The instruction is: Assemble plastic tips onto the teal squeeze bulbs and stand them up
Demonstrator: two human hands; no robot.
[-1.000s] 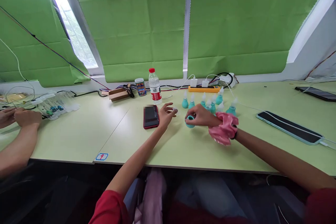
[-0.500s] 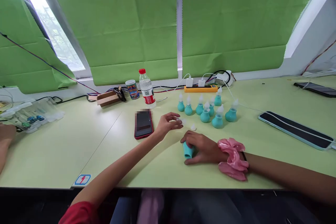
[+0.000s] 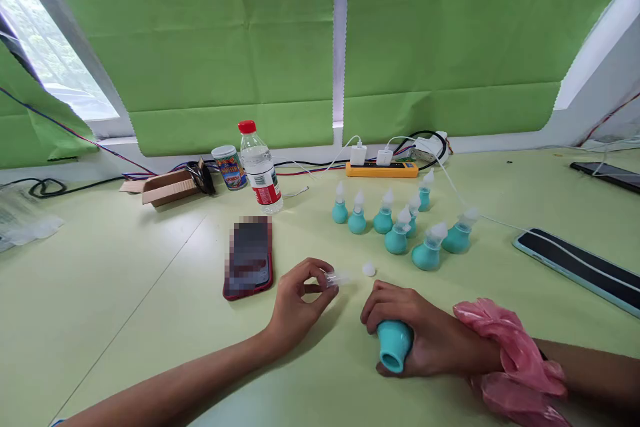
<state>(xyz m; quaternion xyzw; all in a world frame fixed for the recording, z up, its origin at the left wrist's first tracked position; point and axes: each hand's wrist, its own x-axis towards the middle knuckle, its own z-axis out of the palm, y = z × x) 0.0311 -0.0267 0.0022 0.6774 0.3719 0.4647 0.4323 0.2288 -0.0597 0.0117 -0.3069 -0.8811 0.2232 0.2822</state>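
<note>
Head view shows both hands of the person over the pale table. The right hand is grasping one turquoise bulb, its fingers curled around the body; the open mouth of this bulb points toward the person. To the left of this grip, and apart from it, the left hand pinches a small clear part, of which the exact shape is blurred. Between the two grips, slightly beyond them, lies a white piece. Farther beyond the right grip are eight turquoise bulbs with whitish tips. Left of the left grip lies a red-cased phone.
</note>
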